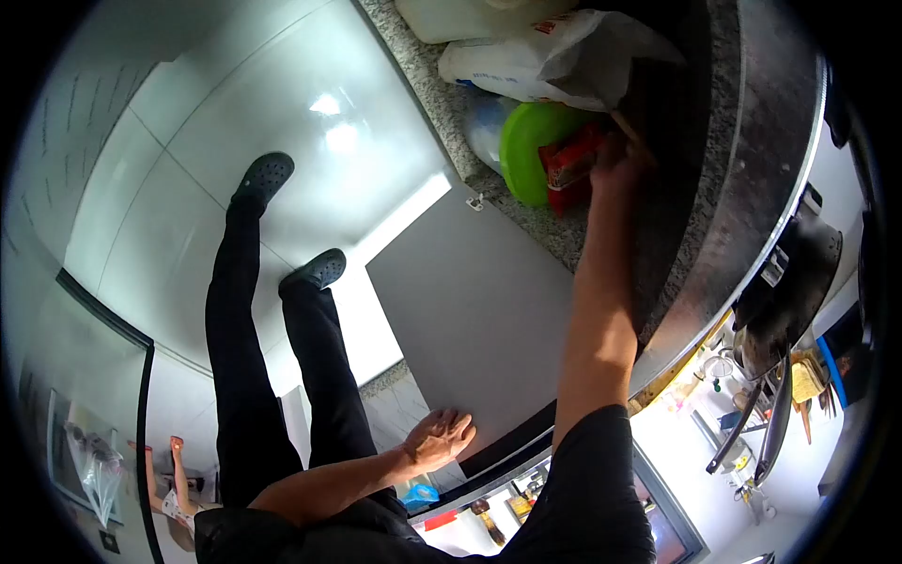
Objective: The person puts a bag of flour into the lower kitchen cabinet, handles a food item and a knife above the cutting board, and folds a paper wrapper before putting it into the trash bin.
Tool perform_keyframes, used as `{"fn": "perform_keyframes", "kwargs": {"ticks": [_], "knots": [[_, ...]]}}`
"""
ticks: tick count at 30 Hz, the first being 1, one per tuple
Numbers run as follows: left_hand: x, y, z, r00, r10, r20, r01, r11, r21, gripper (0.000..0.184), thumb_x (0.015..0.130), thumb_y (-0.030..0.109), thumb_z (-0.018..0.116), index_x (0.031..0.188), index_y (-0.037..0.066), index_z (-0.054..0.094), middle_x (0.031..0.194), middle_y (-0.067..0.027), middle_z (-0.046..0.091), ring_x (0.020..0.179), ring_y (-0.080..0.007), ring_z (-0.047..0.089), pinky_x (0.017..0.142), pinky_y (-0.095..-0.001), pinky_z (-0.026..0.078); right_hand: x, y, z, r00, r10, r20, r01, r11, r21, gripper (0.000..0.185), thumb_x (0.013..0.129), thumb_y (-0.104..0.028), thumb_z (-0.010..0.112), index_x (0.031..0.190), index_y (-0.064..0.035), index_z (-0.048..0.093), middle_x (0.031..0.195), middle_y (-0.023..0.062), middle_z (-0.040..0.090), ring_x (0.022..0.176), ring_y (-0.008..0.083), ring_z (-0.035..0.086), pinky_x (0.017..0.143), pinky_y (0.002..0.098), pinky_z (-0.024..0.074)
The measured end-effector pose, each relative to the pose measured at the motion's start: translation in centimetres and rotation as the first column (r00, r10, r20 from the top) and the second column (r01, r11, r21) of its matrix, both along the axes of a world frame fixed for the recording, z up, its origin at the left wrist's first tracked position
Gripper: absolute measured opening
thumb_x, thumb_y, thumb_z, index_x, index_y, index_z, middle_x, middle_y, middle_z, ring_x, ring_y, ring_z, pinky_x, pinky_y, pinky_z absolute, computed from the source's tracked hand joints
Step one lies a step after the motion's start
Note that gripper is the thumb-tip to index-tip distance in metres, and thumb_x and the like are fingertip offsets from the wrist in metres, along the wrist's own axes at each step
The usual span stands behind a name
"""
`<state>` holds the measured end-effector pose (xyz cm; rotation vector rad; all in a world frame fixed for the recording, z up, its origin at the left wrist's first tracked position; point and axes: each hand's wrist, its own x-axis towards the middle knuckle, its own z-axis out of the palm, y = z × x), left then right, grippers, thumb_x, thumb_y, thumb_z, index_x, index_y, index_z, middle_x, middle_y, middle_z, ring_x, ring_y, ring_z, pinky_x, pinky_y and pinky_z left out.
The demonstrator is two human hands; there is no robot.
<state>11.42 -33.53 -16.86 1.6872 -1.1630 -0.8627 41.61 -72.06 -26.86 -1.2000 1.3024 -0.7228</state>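
My right hand (pixel 615 158) reaches into a stone-floored cupboard, its fingers closed at the edge of a red packet (pixel 569 162). The packet leans against a bright green round lid or tub (pixel 523 150); the fingertips are partly in shadow. A white bag (pixel 507 68) with a loosely crumpled top lies just beyond them. Lower in view, my left hand (pixel 440 440) rests at the edge of the grey cupboard door (pixel 470 310), which stands open. Its fingers are bent over that edge.
A pale container (pixel 460 17) sits at the far end of the cupboard. The granite ledge (pixel 427 103) borders the shiny tiled floor (pixel 319 141). Dark pans (pixel 789 301) and utensils hang at the right. Another person's legs (pixel 177 470) show at the lower left, near a glass panel.
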Motion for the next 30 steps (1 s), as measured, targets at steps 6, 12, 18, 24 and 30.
{"fn": "perform_keyframes", "kwargs": {"ticks": [6, 12, 18, 24, 30], "knots": [[1.2, 0.0, 1.0, 0.995, -0.078, 0.061, 0.077, 0.997, 0.021, 0.037, 0.061, 0.027, 0.074, 0.085, 0.005, 0.057, 0.087, -0.0088, 0.049, 0.082, -0.0232, 0.055, 0.07, -0.0332, 0.048, -3.4, 7.9, -4.0, 0.948, 0.161, -0.274, -0.133, 0.984, 0.119, 0.041, 0.086, -0.016, 0.055, 0.125, -0.0053, 0.048, 0.106, 0.0098, 0.057, 0.091, 0.0198, 0.056, 0.079, 0.0276, 0.0476], [-5.1, 1.8, -1.6, 0.19, 0.096, -0.977, -0.189, 0.98, 0.06, 0.033, 0.095, 0.026, 0.045, 0.123, 0.009, 0.053, 0.123, -0.0038, 0.055, 0.114, -0.0211, 0.05, 0.097, -0.0363, 0.039, -2.7, 29.1, 4.1, 0.892, 0.45, 0.052, -0.42, 0.778, 0.468, 0.02, 0.092, -0.005, 0.051, 0.111, -0.0019, 0.053, 0.092, 0.0103, 0.063, 0.071, 0.0168, 0.06, 0.063, 0.0286, 0.0499], [5.8, 4.3, -0.5, 0.907, 0.016, 0.421, 0.008, 0.998, -0.057, 0.017, 0.09, 0.023, 0.048, 0.101, 0.01, 0.051, 0.099, -0.0064, 0.05, 0.094, -0.0236, 0.053, 0.082, -0.0377, 0.044, -5.0, 37.5, 20.5, 0.427, 0.901, -0.083, -0.903, 0.429, 0.008, 0.023, 0.088, -0.004, 0.057, 0.11, -0.0006, 0.055, 0.09, 0.0143, 0.064, 0.08, 0.0236, 0.065, 0.071, 0.0327, 0.051], [14.6, 4.9, -0.9, 0.982, 0.071, 0.178, -0.102, 0.981, 0.168, 0.021, 0.083, 0.029, 0.052, 0.096, 0.013, 0.056, 0.096, -0.0098, 0.056, 0.095, -0.0282, 0.058, 0.082, -0.0409, 0.046, -12.3, 33.5, 33.2, 0.319, 0.886, -0.337, -0.935, 0.237, -0.262, 0.028, 0.084, -0.004, 0.061, 0.112, -0.0045, 0.058, 0.101, 0.0156, 0.064, 0.087, 0.0309, 0.065, 0.075, 0.0371, 0.0549], [25.4, 1.2, 6.2, 0.841, 0.43, 0.328, -0.523, 0.799, 0.297, 0.027, 0.073, 0.02, 0.066, 0.098, 0.014, 0.057, 0.097, -0.0087, 0.06, 0.086, -0.0304, 0.063, 0.072, -0.0423, 0.051, -24.7, 29.3, 38.7, 0.501, 0.616, -0.607, -0.806, 0.588, -0.068, 0.019, 0.087, -0.003, 0.059, 0.106, -0.0011, 0.06, 0.097, 0.0126, 0.066, 0.085, 0.0194, 0.066, 0.071, 0.0295, 0.0539]]}}
